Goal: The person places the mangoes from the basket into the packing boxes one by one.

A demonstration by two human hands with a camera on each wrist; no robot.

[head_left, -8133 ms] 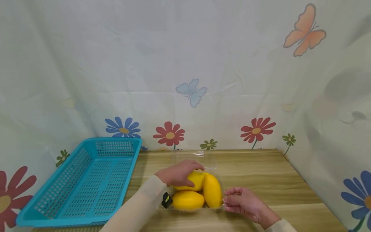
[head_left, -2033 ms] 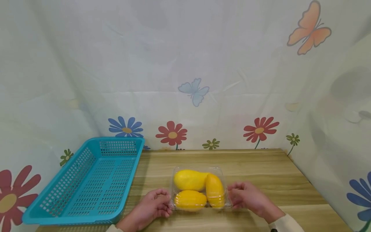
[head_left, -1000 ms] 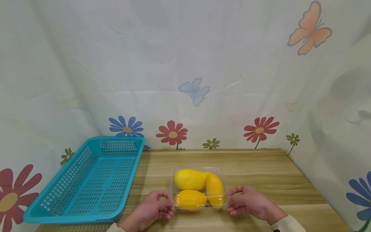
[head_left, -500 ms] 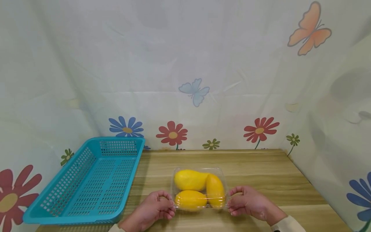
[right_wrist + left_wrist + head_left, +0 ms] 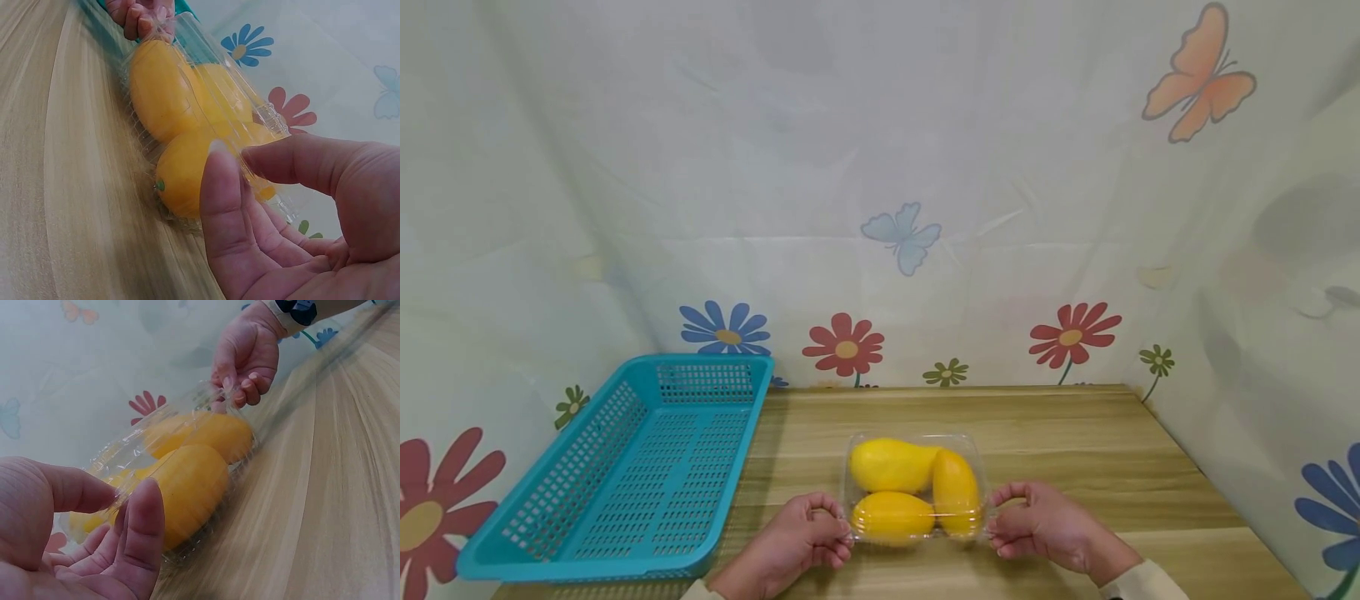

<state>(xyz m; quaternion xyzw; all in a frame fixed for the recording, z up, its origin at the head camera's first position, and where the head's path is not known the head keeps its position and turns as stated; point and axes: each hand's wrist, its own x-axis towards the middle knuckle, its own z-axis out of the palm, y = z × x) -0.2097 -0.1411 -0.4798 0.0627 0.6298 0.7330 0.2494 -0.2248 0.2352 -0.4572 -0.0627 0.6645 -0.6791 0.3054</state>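
Note:
A clear plastic clamshell box [image 5: 952, 437] sits on the table with its lid down over three yellow mangoes. One mango [image 5: 891, 465] lies across the back, a second mango [image 5: 892, 515] across the front, and the third mango [image 5: 957, 490] points lengthwise at the right. My left hand [image 5: 797, 537] pinches the box's front left corner between thumb and index finger, as the left wrist view shows up close. At the front right corner, my right hand [image 5: 1048, 529] pinches the rim the same way. A green stem end shows on the nearest mango in the right wrist view.
A turquoise perforated plastic basket [image 5: 670, 475] stands to the left of the box, with nothing in it. The wood-grain table [image 5: 1045, 433] ends at a white curtain [image 5: 1000, 167] printed with flowers and butterflies, behind and on both sides.
Eight seconds ago the lid stood open at the back and my left hand was over a mango; now the lid is down and both hands pinch the front corners. Over the last second, almost nothing moves.

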